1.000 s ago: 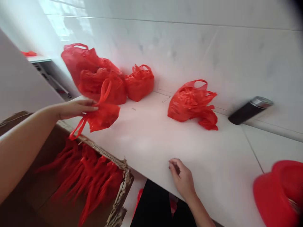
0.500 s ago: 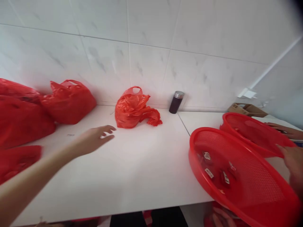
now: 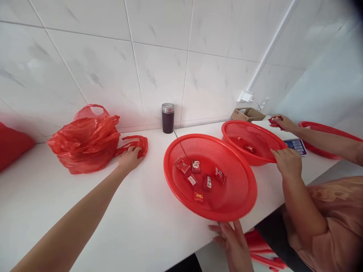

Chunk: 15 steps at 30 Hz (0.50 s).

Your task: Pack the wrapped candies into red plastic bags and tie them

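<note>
My left hand [image 3: 131,160] reaches across the table, its fingers curled round the twisted, trailing handle of a red plastic bag [image 3: 83,141]. The bag sits bunched up beside the wall, its other handle loop upright. In front of me stands a red mesh basket [image 3: 228,160] holding several small wrapped candies [image 3: 192,180]. My right hand [image 3: 234,241] is at the basket's near rim, by the table edge. Its fingers are spread and slightly blurred, with their tips partly below the rim. I cannot tell whether it bears any weight of the basket.
A dark thermos [image 3: 168,120] stands against the tiled wall. On the right, a co-worker's hand [image 3: 287,160] rests on a second red basket [image 3: 238,130]; their other hand [image 3: 280,121] holds a red packet. A cardboard box [image 3: 247,114] sits behind. Another red bag [image 3: 13,145] lies far left.
My left hand has moved forward onto the plastic bag's trailing handle and closed on it. The view has turned right, showing more of the co-worker. The near basket now appears lower and flatter.
</note>
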Each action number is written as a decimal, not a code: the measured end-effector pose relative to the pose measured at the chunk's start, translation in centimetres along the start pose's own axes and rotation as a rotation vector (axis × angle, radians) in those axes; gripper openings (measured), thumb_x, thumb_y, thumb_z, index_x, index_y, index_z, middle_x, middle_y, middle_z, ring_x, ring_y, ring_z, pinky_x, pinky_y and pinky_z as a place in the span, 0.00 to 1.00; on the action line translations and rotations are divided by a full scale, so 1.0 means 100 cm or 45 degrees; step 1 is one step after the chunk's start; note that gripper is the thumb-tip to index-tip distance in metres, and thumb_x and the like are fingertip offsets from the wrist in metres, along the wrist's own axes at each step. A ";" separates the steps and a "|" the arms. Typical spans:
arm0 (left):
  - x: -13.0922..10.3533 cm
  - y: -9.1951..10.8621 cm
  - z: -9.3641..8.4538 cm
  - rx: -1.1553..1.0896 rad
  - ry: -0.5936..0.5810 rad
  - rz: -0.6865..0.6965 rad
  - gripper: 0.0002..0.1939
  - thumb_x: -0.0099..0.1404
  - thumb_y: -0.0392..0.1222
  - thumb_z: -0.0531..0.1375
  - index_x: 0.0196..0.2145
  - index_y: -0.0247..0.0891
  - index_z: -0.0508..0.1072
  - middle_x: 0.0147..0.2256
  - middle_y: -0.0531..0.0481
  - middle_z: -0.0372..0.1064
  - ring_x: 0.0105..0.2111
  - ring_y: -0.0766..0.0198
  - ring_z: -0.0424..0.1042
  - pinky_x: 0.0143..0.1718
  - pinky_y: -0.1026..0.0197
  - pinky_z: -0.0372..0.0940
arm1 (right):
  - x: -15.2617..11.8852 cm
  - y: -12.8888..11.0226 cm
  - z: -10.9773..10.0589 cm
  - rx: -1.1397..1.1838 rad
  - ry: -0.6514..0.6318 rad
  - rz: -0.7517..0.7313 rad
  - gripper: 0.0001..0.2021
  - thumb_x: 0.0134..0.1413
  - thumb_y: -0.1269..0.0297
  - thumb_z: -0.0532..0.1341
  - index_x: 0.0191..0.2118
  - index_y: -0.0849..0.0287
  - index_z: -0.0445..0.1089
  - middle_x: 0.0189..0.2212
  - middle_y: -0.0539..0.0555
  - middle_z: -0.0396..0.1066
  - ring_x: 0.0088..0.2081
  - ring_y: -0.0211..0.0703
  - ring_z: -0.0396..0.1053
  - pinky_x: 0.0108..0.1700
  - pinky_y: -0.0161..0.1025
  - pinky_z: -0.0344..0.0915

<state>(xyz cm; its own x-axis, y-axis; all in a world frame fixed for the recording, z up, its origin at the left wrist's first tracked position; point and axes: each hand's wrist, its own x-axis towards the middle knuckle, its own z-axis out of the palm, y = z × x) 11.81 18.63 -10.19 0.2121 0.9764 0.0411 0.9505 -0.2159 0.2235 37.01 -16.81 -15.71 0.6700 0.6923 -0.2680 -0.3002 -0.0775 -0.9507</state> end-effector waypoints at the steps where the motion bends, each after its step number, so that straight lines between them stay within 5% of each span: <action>1: -0.009 -0.003 0.000 -0.001 -0.002 0.030 0.20 0.62 0.46 0.56 0.50 0.39 0.71 0.60 0.36 0.61 0.51 0.37 0.68 0.49 0.40 0.64 | 0.005 -0.003 0.008 0.019 -0.065 0.054 0.34 0.53 0.50 0.66 0.62 0.50 0.55 0.53 0.60 0.69 0.43 0.54 0.75 0.31 0.42 0.71; 5: -0.073 -0.013 -0.003 -0.011 -0.011 0.201 0.11 0.58 0.34 0.55 0.37 0.43 0.74 0.58 0.47 0.66 0.57 0.47 0.64 0.57 0.43 0.58 | 0.020 -0.022 0.033 -0.071 -0.490 0.140 0.31 0.54 0.48 0.63 0.62 0.46 0.56 0.66 0.58 0.53 0.49 0.53 0.71 0.35 0.42 0.72; 9: -0.157 -0.016 0.002 -0.077 -0.033 0.324 0.16 0.57 0.28 0.51 0.35 0.46 0.72 0.60 0.53 0.65 0.60 0.51 0.61 0.59 0.39 0.54 | 0.017 -0.026 0.070 -0.421 -0.944 -0.001 0.18 0.58 0.51 0.59 0.51 0.54 0.68 0.53 0.60 0.69 0.45 0.48 0.72 0.38 0.42 0.71; 13: -0.218 -0.014 0.012 -0.286 0.064 0.398 0.20 0.53 0.25 0.52 0.39 0.45 0.71 0.58 0.48 0.67 0.59 0.52 0.62 0.58 0.42 0.59 | 0.004 -0.008 0.131 -0.629 -0.955 -0.453 0.24 0.53 0.56 0.63 0.56 0.52 0.64 0.53 0.58 0.67 0.45 0.47 0.70 0.40 0.42 0.70; 15: -0.232 -0.016 0.014 -0.354 0.071 0.365 0.23 0.51 0.25 0.53 0.42 0.45 0.71 0.57 0.48 0.67 0.58 0.53 0.63 0.57 0.46 0.62 | 0.002 -0.001 0.156 -0.652 -0.970 -0.566 0.17 0.53 0.59 0.63 0.48 0.55 0.69 0.45 0.57 0.72 0.40 0.46 0.71 0.42 0.42 0.69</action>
<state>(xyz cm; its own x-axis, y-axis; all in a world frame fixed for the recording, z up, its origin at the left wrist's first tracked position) 5.71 -3.73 -12.90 0.4400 0.8775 0.1908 0.7551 -0.4765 0.4502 26.54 -5.49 -13.28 -0.0142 0.9919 0.1264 0.3165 0.1244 -0.9404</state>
